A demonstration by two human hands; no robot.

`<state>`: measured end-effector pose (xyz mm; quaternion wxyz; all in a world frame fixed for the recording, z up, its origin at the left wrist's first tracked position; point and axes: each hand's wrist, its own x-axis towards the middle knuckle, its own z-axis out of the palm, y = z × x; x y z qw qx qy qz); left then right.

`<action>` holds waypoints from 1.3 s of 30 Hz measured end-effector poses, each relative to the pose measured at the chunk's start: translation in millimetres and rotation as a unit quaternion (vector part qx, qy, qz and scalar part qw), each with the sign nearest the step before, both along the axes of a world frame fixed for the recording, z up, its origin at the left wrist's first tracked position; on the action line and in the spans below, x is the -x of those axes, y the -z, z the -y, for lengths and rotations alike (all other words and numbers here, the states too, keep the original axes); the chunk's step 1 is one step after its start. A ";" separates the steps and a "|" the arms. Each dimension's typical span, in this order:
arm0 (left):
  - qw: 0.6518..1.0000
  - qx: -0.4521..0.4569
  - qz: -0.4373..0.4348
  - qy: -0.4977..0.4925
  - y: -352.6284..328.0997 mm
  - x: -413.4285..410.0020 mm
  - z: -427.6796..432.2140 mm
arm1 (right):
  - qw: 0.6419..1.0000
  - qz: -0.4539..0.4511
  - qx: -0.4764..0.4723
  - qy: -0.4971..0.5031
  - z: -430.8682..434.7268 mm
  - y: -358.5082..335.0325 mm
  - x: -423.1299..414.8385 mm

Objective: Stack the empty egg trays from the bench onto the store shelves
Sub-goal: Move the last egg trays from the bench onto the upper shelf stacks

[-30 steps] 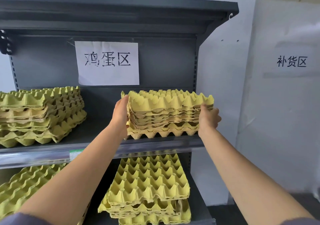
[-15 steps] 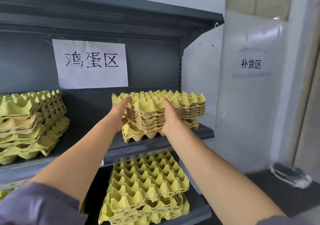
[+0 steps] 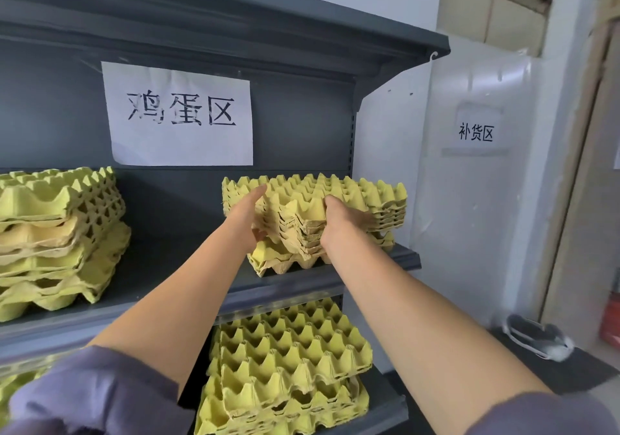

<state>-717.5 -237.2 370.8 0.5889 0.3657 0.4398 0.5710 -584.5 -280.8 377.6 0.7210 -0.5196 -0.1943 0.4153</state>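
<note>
The stack of egg trays (image 3: 369,196) sits at the right end of the middle shelf (image 3: 174,267), cups facing up, below the paper sign (image 3: 181,115). Both hands are in contact with it, so neither is nearer. The left hand (image 3: 246,220) lies against the stack's left face, fingers straight and pressed together along the tray edges, thumb hooked beneath them. The right hand (image 3: 339,223) pinches the near face, thumb on top and fingers wrapped round the layered edges. The stack therefore lies directly ahead of the fingers, between the two palms. Its footprint looks close to square, so no long axis is marked. One corner points toward the person, and the held trays sit skewed over the lowest tray (image 3: 285,261) and the shelf front. The next move probably calls for turning the held trays square with that edge, then seating them
</note>
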 end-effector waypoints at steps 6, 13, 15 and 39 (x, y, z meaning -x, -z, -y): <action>1.000 -0.015 0.015 0.000 -5.5 9.0 -8.6 | 0.999 -0.011 -0.035 0.010 0.3 1.5 -11.0; 0.999 -0.008 0.041 -0.031 -5.9 26.3 -15.5 | 0.997 -0.029 -0.049 -0.051 -11.5 -6.1 -61.6; 0.996 -0.031 0.064 -0.045 -6.1 29.3 -18.3 | 0.996 0.002 -0.025 -0.087 1.8 -10.8 -71.9; 0.977 -0.175 -0.088 -0.081 17.0 2.9 26.9 | 0.924 0.116 -0.053 -0.360 -59.7 -21.7 -170.1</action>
